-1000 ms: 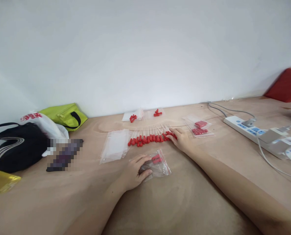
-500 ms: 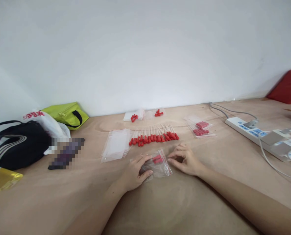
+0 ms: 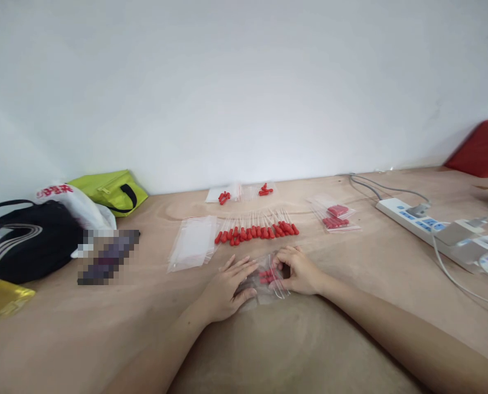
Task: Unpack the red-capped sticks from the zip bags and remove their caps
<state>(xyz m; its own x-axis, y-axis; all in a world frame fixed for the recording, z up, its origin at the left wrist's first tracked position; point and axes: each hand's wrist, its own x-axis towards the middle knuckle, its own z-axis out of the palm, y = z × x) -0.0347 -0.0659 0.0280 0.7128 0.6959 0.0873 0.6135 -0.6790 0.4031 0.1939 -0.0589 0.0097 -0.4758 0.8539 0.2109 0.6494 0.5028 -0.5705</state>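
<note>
The right hand [image 3: 299,272] pinches the zip edge of a clear bag [image 3: 264,297], thumb and fingertips brought narrowly together at its right end. The left hand [image 3: 227,288] lies on the bag's other end, fingers stretched out and only slightly spread, the thumb well away from them; it presses rather than grips. The bag lies on the table [image 3: 334,350] between the two hands, with a few red bulbs [image 3: 266,276] showing inside; how many, I cannot tell.

Just beyond the hands, droppers [image 3: 255,232] lie in a row, red ends toward the person and thin clear stems pointing to the wall [image 3: 244,93]. Near the row's left end is a stack of flat bags [image 3: 192,244]. Behind the row, two small red heaps [image 3: 224,197] lie on clear bags, one left of the other. To the right, filled bags [image 3: 337,216] overlap, red showing through the plastic.

Farther right sits a power strip [image 3: 410,219] with plugs in it. At the far left are a black bag [image 3: 30,241], a white bag [image 3: 90,210] and a green bag [image 3: 104,191], close together.
</note>
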